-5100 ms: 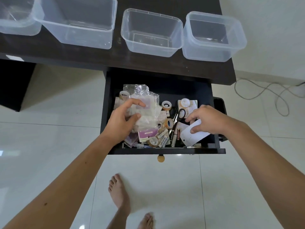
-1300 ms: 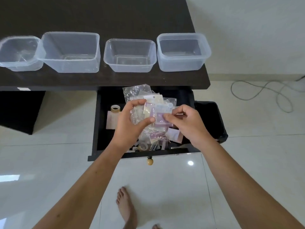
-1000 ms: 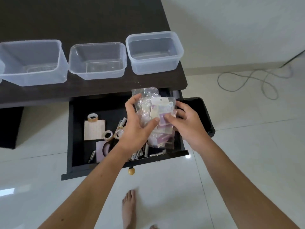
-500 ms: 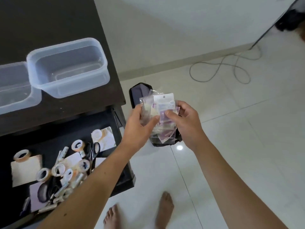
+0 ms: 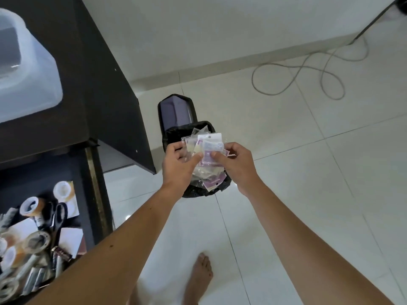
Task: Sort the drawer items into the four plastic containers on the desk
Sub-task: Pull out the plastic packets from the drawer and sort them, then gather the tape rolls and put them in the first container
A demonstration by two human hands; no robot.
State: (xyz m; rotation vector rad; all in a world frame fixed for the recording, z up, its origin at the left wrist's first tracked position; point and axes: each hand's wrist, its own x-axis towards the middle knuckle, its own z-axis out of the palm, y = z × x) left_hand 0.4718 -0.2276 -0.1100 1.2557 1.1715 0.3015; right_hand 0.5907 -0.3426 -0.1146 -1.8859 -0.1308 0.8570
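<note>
1. Left hand (image 5: 179,164) & right hand (image 5: 236,165): bare, no rings, watch or gloves.
2. Both forearms bare to frame edge, no sleeves visible.
3. Small dark mole on left forearm (image 5: 111,246).
4. Bare foot (image 5: 199,276), no shoe/sock.

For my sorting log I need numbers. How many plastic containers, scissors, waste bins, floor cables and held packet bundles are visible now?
Translucent plastic container on dark desk: 1
Black-handled scissors in drawer: 1
Black lined waste bin: 1
Grey floor cable: 1
Bundle of clear plastic packets, gripped by left hand and right hand: 1
Total: 5
</note>
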